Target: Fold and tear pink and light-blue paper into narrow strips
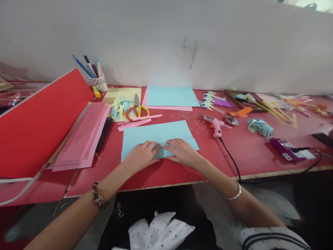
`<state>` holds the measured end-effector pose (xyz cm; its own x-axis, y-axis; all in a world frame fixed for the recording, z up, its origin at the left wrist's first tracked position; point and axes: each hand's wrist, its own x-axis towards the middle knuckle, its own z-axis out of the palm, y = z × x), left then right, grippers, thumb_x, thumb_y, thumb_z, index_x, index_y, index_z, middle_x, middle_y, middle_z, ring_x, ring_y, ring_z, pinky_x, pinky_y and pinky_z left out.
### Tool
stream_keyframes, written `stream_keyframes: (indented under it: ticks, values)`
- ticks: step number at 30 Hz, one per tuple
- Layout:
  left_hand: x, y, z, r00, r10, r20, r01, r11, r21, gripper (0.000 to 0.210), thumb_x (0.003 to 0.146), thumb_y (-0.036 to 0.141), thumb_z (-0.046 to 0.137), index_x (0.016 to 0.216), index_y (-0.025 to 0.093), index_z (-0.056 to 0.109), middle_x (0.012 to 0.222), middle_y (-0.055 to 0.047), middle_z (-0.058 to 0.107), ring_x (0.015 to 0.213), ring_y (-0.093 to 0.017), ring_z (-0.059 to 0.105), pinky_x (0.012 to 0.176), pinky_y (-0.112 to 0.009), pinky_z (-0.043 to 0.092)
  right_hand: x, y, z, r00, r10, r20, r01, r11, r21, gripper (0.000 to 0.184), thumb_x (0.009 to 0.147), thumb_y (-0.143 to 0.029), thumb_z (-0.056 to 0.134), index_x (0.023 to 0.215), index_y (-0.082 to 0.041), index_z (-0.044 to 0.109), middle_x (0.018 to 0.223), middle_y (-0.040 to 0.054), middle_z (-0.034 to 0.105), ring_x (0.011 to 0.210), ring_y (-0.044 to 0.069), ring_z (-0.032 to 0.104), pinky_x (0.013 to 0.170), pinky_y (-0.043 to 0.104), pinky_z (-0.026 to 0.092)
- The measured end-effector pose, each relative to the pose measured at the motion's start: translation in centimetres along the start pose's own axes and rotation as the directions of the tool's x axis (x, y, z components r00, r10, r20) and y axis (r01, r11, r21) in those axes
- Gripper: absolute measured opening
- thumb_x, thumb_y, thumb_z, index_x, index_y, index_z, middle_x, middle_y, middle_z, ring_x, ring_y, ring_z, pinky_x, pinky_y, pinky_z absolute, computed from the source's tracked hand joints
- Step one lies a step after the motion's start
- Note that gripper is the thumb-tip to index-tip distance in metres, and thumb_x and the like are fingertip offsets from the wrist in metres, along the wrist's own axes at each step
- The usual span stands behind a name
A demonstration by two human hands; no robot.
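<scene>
Labels: some marking on the yellow glue stick [96, 92], far left, but too small to read here. Patterned cup [101, 84] beside it, dark net-like lines on white, pens standing in it. Purple power strip [287, 149] at right has light patches by the sockets; any print is blurred. Can't make out a brand on the pink glue gun [215, 125] either.

Fingers: left hand [142, 154] and right hand [185, 154] both on the near part of the light blue sheet [158, 133], about mid-width, fingertips facing each other with a small gap between. Both sets of fingers are loosely bent, part open, thumbs apart from the index fingers and down at the near edge. Contact with the paper is clear; can't tell whether either hand actually pinches it.

Sheet location: flat on the red desk [161, 175], directly in front of the person, close to the front edge.

Around it: pink strips [139, 123] just beyond its far left corner, scissors [137, 108] behind those, blades pointing to the wall. More blue paper [170, 96] on pink paper against the wall. Glue gun right of the sheet, nozzle pointing left, black cord [231, 159] running off the front edge. Translucent pink sheets [80, 139] stacked at left.
</scene>
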<state>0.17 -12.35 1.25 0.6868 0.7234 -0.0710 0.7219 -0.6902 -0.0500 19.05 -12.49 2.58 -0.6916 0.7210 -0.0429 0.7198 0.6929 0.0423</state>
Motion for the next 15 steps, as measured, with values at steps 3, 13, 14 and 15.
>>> stream_keyframes:
  ticks: [3,13,14,15]
  values:
    - [-0.49,-0.19,0.14,1.0,-0.014,-0.023,0.012,0.996,-0.085,0.051,0.078,0.043,0.051,0.121,0.015,0.046,0.125,-0.011,0.048,0.111,-0.026,0.045,0.087,-0.036,0.043,0.25,-0.21,0.42,1.0,0.008,0.011,-0.008,1.0,-0.019,0.031,0.082,-0.031,0.05,0.109,-0.017,0.054,0.11,0.0103,0.057,0.099,0.021,0.053,0.085,0.035,0.042]
    - [-0.13,-0.27,0.6,0.993,-0.089,-0.075,0.077,0.986,-0.148,0.043,0.08,0.037,0.05,0.119,0.02,0.045,0.121,-0.01,0.048,0.109,-0.025,0.045,0.087,-0.037,0.04,-0.38,0.41,1.0,0.999,-0.023,-0.041,0.026,0.997,0.077,0.035,0.081,-0.031,0.051,0.112,-0.016,0.052,0.113,0.011,0.054,0.105,0.022,0.049,0.084,0.036,0.043]
    - [-0.09,-0.28,0.48,0.994,-0.083,-0.072,0.072,0.987,-0.145,0.043,0.08,0.037,0.05,0.119,0.019,0.045,0.121,-0.011,0.048,0.109,-0.025,0.045,0.087,-0.037,0.04,-0.33,0.49,1.03,1.0,-0.012,-0.028,0.014,0.997,0.076,0.031,0.082,-0.027,0.049,0.111,-0.016,0.053,0.113,0.0109,0.055,0.104,0.022,0.05,0.083,0.035,0.043]
    - [-0.07,-0.29,0.36,0.994,-0.082,-0.07,0.071,0.987,-0.144,0.045,0.079,0.038,0.051,0.119,0.018,0.045,0.121,-0.011,0.048,0.108,-0.026,0.044,0.087,-0.037,0.04,-0.27,0.53,1.06,1.0,-0.002,-0.016,0.003,0.998,0.068,0.029,0.083,-0.023,0.046,0.11,-0.016,0.054,0.111,0.011,0.055,0.103,0.021,0.05,0.083,0.035,0.043]
